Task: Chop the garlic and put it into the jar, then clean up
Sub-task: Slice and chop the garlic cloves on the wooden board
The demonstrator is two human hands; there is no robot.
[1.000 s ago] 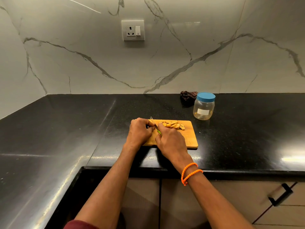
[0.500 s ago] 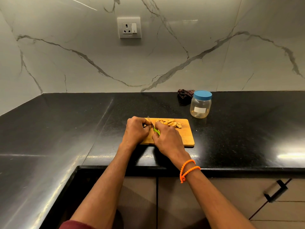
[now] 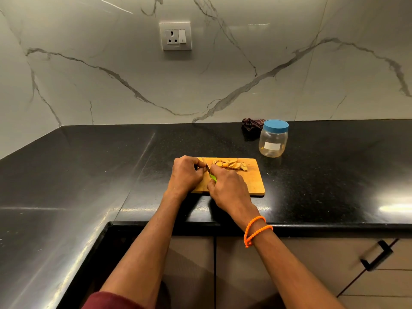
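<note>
Two hands work at the desk's (image 3: 312, 186) near edge. The right hand (image 3: 227, 188) grips one green-handled knife (image 3: 210, 172) — blade angled away and leftward. The left hand (image 3: 185, 172) is curled; what it holds is hidden. One cutting board (image 3: 252, 181), long axis left-right, carries a row of garlic slices (image 3: 230, 164) — too small to count. Farther right, one lidded jar (image 3: 273, 139) stands upright.

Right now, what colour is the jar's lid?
Blue. The jar's lid shows plainly in the head view, on the clear jar.
</note>
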